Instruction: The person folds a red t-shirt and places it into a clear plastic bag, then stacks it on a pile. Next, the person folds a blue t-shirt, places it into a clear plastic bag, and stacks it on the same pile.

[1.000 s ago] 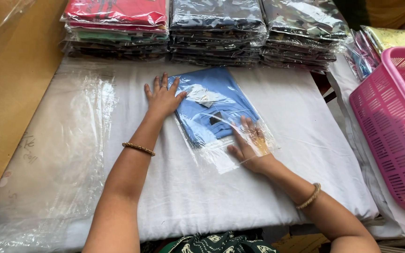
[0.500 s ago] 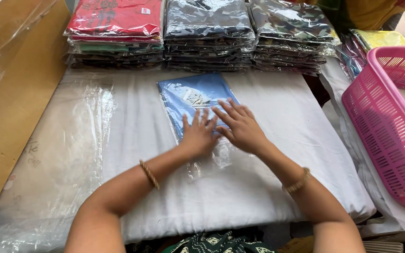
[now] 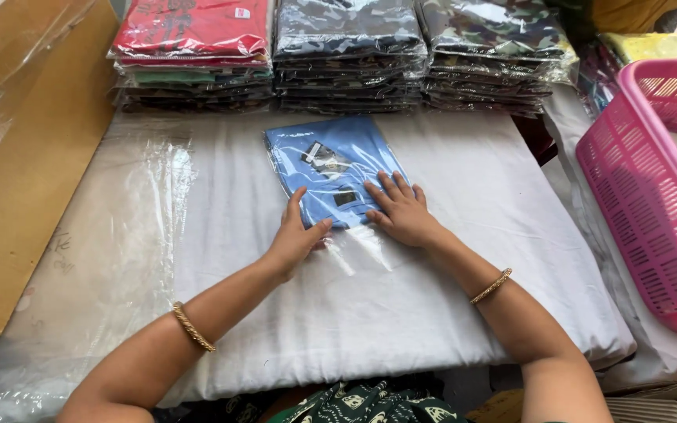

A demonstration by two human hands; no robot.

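A folded blue garment (image 3: 331, 164) lies in a clear plastic bag on the white padded table (image 3: 464, 274). Both of my hands rest on its near end. My left hand (image 3: 295, 235) presses flat on the near left corner, fingers together, thumb out to the right. My right hand (image 3: 400, 211) lies flat on the near right corner with its fingers spread. The empty end of the clear bag (image 3: 358, 251) sticks out toward me between the two hands. Each wrist wears a gold bracelet.
Three stacks of bagged garments line the far edge: red on top (image 3: 193, 47), dark camouflage (image 3: 346, 51), green camouflage (image 3: 495, 51). A pink plastic basket (image 3: 652, 196) stands at the right. A cardboard box (image 3: 21, 149) and a clear plastic sheet (image 3: 103, 235) are at the left.
The bagged garment has slid away from me toward the stacks. Both hands moved from its upper left and lower right corners to its near end, side by side.
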